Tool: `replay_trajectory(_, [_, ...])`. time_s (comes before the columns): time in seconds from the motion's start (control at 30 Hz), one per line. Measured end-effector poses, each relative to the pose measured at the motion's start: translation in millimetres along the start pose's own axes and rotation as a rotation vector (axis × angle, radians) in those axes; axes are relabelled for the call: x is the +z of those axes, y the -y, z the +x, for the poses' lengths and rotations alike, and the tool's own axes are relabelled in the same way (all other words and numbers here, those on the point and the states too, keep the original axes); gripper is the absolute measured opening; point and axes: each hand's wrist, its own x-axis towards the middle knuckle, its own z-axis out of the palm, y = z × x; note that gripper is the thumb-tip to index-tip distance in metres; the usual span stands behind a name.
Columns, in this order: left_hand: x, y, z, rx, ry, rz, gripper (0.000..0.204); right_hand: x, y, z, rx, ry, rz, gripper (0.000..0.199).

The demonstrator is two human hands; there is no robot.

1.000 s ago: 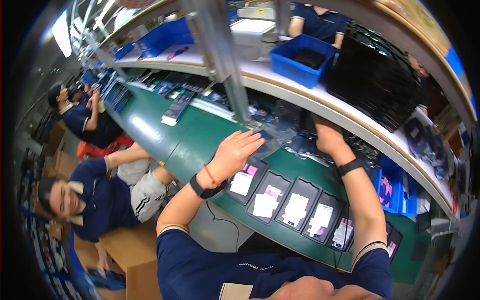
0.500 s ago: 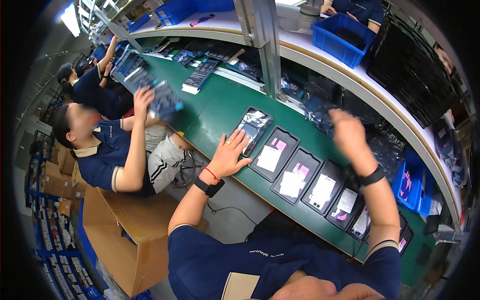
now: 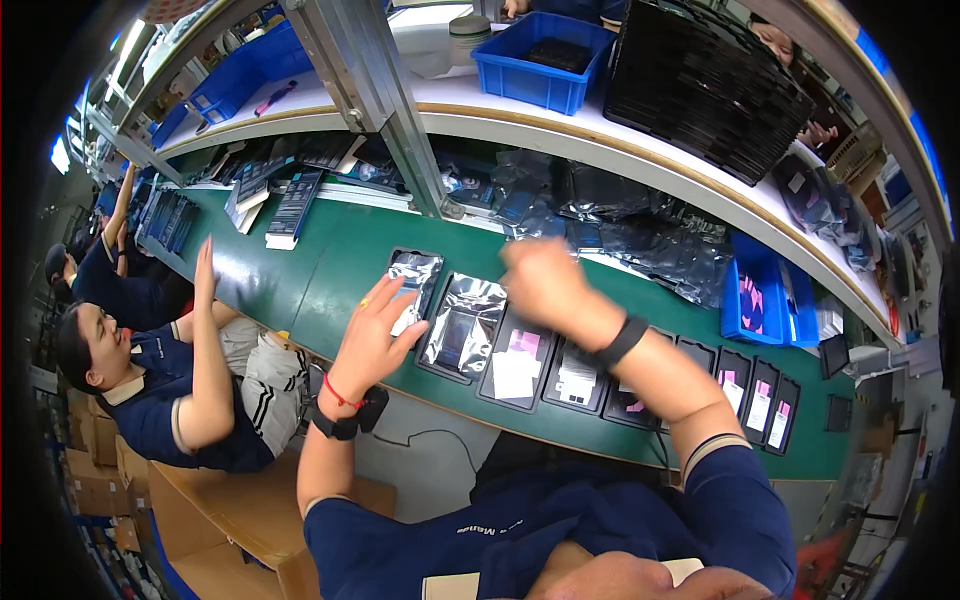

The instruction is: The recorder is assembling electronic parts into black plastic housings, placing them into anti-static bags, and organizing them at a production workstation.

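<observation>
My left hand point(image 3: 378, 335) is open, fingers spread, over the near edge of the leftmost black tray point(image 3: 432, 296), which has a shiny silver bag point(image 3: 412, 268) in it. Beside it, a second tray carries a larger silver bag point(image 3: 468, 315) with a dark flat item showing through. My right hand point(image 3: 548, 285) hovers just right of that bag, above the third tray. Motion smears it and its fingers are hidden, so I cannot tell whether it holds anything. The third tray point(image 3: 508, 398) holds white paper point(image 3: 514, 372) and a pink piece point(image 3: 524, 341).
Several more black trays with papers and pink pieces run rightward along the green table point(image 3: 350, 225). Dark plastic bags point(image 3: 655, 255) lie behind them, under a shelf. A blue bin point(image 3: 752, 300) stands at right. A metal post point(image 3: 375, 110) rises at the back. A co-worker's hand point(image 3: 204, 275) is at left.
My view has swung right. My right hand has come from the dark bags to the second tray, which now holds a silver bag. The co-worker's hand has let go of dark packages.
</observation>
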Motion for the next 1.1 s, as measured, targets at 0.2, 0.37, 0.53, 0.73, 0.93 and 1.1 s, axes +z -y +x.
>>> replay_trajectory(0.2, [49,-13,126,0.283,0.361,0.278,0.055,-31,-117,47,0.210,0.087,-0.407,0.083])
replay_trajectory(0.37, [112,-15,196,0.389,0.345,0.352,0.068,-11,-148,25,0.005,-0.238,-0.626,0.019])
replay_trajectory(0.53, [139,11,200,0.439,0.337,0.139,0.073,-48,-99,-10,-0.150,-0.125,-0.460,0.013])
replay_trajectory(0.73, [106,33,152,0.382,0.218,0.022,0.058,-31,-7,-101,-0.309,-0.527,-0.458,0.036])
replay_trajectory(0.93, [58,-55,47,0.407,0.056,0.028,0.058,5,26,-174,-0.206,-0.213,-0.384,0.040])
replay_trajectory(1.1, [91,-81,-37,0.325,0.238,0.084,0.050,29,26,-178,-0.239,-0.001,-0.319,0.029])
